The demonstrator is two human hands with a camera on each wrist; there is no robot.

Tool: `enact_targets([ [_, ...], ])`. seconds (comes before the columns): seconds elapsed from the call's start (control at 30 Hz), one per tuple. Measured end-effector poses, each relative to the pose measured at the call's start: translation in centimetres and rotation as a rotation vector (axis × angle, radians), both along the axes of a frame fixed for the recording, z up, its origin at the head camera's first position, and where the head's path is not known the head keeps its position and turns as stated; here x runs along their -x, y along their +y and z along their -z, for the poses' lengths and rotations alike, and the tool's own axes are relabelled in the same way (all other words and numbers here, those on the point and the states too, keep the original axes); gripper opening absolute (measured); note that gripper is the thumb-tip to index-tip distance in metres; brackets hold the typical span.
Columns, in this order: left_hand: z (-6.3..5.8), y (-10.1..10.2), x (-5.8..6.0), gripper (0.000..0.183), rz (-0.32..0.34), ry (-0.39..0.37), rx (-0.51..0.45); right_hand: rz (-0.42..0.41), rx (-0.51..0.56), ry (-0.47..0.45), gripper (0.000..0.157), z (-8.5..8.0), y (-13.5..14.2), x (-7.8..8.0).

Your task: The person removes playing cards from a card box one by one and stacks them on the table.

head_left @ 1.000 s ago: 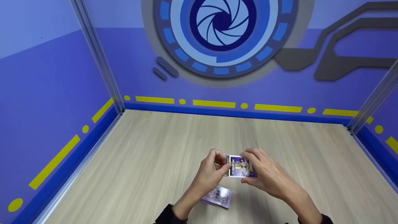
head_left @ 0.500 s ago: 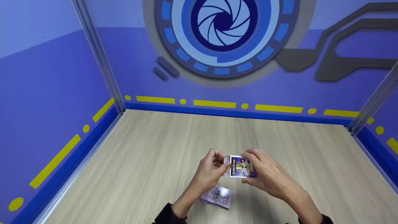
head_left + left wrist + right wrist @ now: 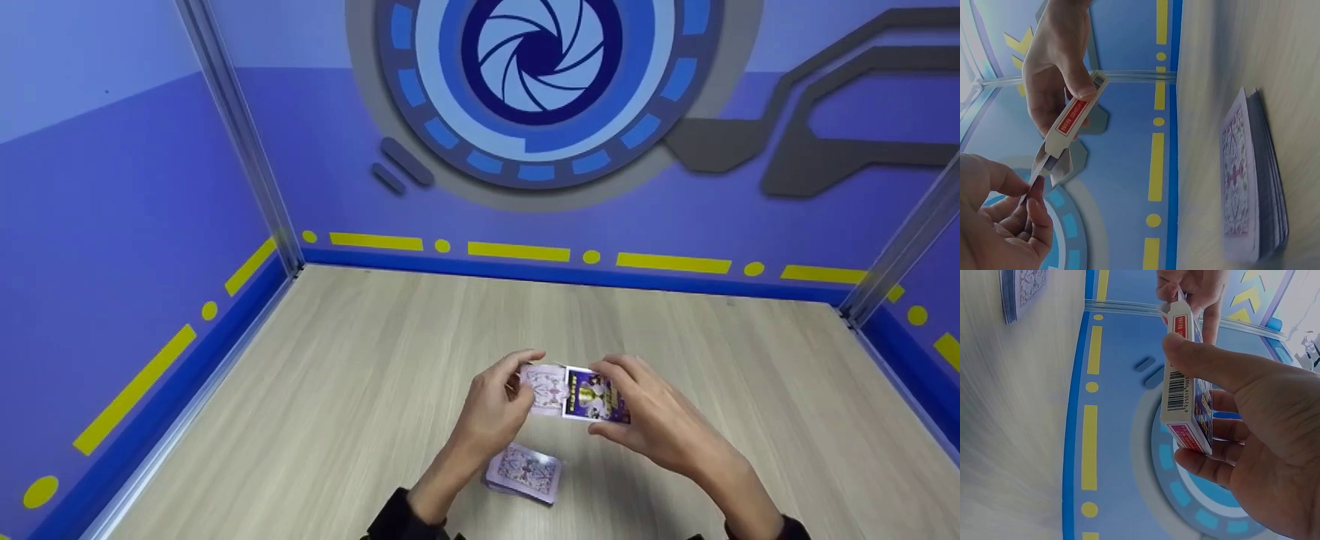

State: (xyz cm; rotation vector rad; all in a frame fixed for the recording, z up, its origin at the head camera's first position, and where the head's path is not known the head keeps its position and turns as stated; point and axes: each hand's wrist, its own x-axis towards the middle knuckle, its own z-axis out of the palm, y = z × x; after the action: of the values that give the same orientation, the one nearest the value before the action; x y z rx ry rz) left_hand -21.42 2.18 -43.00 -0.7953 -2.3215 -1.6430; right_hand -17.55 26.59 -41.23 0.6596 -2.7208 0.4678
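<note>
My right hand [image 3: 660, 412] grips a small card box [image 3: 589, 394] with a purple and gold face; in the right wrist view a barcode shows on its side. Its left end is open, flaps out. Between thumb and fingers, my left hand [image 3: 491, 405] pinches playing cards [image 3: 545, 390] with pink patterned backs that stick partway out of that end. Both hands are raised over the table. Below them lies a stack of playing cards [image 3: 525, 472], pink backs up, slightly uneven at its edges.
The wood-grain table [image 3: 375, 337] is bounded by a blue printed back wall [image 3: 315, 165] and a left side wall [image 3: 112, 262]. Metal posts [image 3: 240, 135] stand at the corners.
My left hand has moved left, away from the box, and a wide stretch of pink card backs now shows between them. The box has shifted slightly right. The stack stays put.
</note>
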Motion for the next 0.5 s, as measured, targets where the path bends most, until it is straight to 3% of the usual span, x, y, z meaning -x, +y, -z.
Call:
enact_targets([
  [0.2, -0.53, -0.72, -0.03, 0.044, -0.013, 0.081, 0.252, -0.013, 0.013, 0.015, 0.073, 0.17, 0.39, 0.12],
  [0.3, -0.65, -0.92, -0.25, 0.055, -0.014, 0.123, 0.398, -0.024, 0.005, 0.023, 0.073, 0.25, 0.36, 0.1],
  [0.5, -0.45, -1.03, -0.42, 0.067, -0.055, 0.326, 0.58, -0.051, -0.018, 0.042, 0.074, 0.36, 0.24, 0.05],
])
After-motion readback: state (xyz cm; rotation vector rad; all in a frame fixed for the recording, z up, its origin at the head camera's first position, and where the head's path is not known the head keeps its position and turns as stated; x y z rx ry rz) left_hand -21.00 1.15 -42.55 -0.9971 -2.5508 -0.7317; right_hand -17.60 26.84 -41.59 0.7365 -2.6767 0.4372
